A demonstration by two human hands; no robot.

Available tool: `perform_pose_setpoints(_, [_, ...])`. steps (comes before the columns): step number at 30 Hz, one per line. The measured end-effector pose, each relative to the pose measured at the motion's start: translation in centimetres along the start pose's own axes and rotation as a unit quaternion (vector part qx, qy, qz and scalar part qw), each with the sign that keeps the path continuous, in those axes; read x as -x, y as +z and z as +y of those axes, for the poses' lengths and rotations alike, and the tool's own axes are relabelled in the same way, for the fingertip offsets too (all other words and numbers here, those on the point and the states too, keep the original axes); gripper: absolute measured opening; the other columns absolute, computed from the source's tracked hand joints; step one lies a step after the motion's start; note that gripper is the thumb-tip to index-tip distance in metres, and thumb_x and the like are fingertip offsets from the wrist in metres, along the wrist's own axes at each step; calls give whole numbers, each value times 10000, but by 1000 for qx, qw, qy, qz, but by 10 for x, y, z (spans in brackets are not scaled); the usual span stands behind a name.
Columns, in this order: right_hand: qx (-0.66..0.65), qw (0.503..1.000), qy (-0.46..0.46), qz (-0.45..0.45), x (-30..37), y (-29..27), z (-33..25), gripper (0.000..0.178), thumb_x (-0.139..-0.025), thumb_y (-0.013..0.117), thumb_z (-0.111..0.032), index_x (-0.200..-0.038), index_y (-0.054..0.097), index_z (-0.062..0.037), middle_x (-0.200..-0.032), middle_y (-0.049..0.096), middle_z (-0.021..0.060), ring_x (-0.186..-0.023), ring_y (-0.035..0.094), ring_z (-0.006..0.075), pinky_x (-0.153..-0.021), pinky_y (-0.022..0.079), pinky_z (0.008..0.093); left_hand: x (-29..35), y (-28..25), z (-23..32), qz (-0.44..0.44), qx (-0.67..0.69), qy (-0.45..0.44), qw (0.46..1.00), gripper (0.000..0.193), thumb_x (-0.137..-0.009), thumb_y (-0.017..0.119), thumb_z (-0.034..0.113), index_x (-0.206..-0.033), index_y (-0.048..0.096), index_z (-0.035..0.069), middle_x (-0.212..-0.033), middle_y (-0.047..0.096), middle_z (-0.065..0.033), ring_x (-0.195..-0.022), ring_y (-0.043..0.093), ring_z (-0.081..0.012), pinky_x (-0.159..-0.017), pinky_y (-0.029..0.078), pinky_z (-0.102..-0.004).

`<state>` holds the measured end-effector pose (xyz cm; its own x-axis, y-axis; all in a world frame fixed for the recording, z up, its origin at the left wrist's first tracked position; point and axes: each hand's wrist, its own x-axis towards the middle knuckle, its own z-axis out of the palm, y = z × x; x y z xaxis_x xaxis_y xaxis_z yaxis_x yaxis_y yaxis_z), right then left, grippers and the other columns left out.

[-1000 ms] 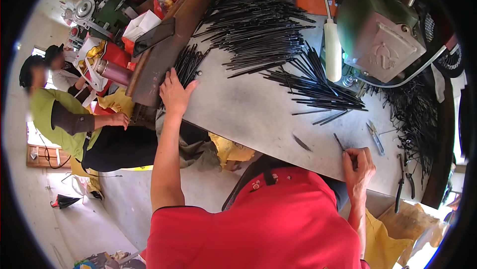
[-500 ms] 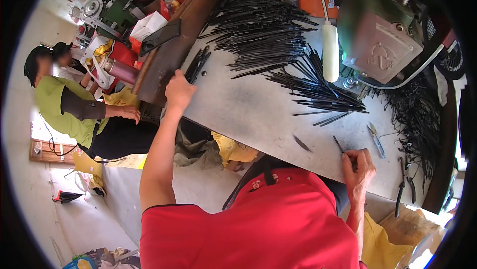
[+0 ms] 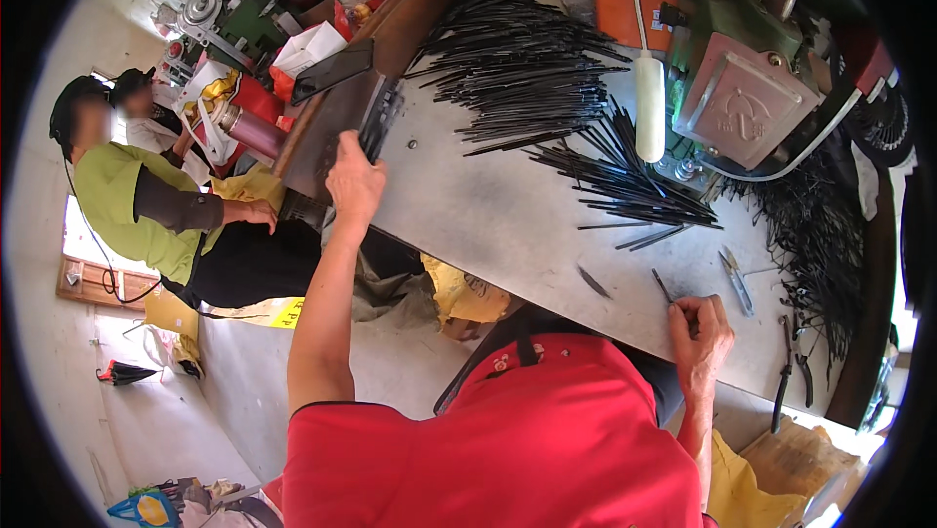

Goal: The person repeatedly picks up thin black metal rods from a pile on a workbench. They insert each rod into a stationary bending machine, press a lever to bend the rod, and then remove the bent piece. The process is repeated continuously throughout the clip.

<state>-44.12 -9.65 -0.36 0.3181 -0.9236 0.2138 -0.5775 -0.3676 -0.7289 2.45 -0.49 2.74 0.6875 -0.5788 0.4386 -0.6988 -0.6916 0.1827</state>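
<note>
My left hand is curled at the wooden side wall of the metal worktop, at the near end of a small bundle of dark rods. The bundle looks blurred, and whether my fingers grip it is hidden. Close by lies a small round metal piece. Near the front edge, my right hand pinches a thin dark rod, its tip pointing away from me. A dark pointed blade-like piece lies to its left, a pair of snips just beyond it.
Large piles of black rods and a looser pile cover the back. A green machine and white lamp tube overhang them. Dark pliers and tangled black pieces lie right. A person in a green shirt is left.
My view has shifted slightly. The small rod bundle has moved left against the wooden wall, with my left hand beside it. My right hand still pinches its rod in nearly the same place.
</note>
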Motion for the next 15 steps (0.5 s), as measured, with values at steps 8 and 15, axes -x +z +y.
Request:
perform_pose_setpoints(8, [19,1000,8,-1,0,0,1,76,-755,688,-77,-796,632,-46,-709,556,69,-577,569,190,-526,442,318,-22,-49,43,297,419,-33,857,581,-738,629,59,-1225,342,-80,-1103,544,-209,-971,554,-254,-897,427,-341])
perform_pose_setpoints(15, [10,1000,4,-4,0,2,-1,79,-757,682,-56,-793,622,-20,-699,534,64,-555,507,161,-533,401,300,22,30,52,240,537,-72,806,385,-755,560,-13,-1126,459,-31,-1024,526,-69,-926,511,-175,-878,409,-293])
